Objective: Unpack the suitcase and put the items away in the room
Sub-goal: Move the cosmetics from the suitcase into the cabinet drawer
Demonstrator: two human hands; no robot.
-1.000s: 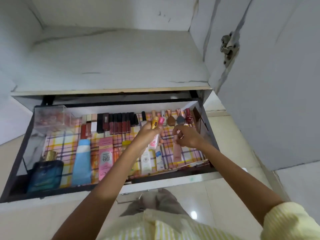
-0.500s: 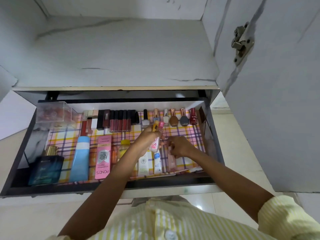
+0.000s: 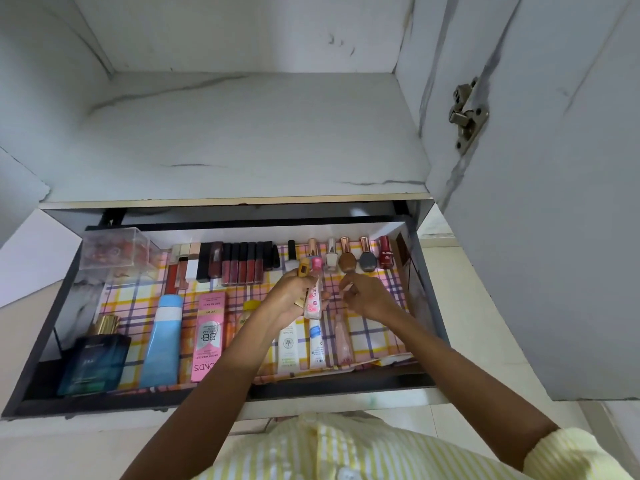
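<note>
The right hand [image 3: 369,301] has lifted off the pale pink bottle [image 3: 343,341] it touched half a second ago. That bottle lies flat on the checked liner [image 3: 377,327], just right of two white tubes [image 3: 288,348]. The right hand hovers above the liner, its fingers [image 3: 348,285] loosely curled with nothing visible in them.

The left hand [image 3: 289,301] has hardly shifted. Its fingers are clamped round a pink-capped bottle [image 3: 314,296] and a yellow-capped tube [image 3: 303,270], both held upright over the middle of the open drawer [image 3: 221,393].

Behind the hands, nail polishes [image 3: 347,259] stand along the back wall, with a row of lip glosses [image 3: 242,263] to their left and a clear box [image 3: 114,252] in the far left corner. Nearer the front lie a pink carton [image 3: 207,337], a blue bottle [image 3: 162,341] and a dark perfume bottle [image 3: 93,362].

Above the drawer is a white shelf [image 3: 242,140]. An open door [image 3: 554,237] with a metal hinge [image 3: 465,114] stands at the right.
</note>
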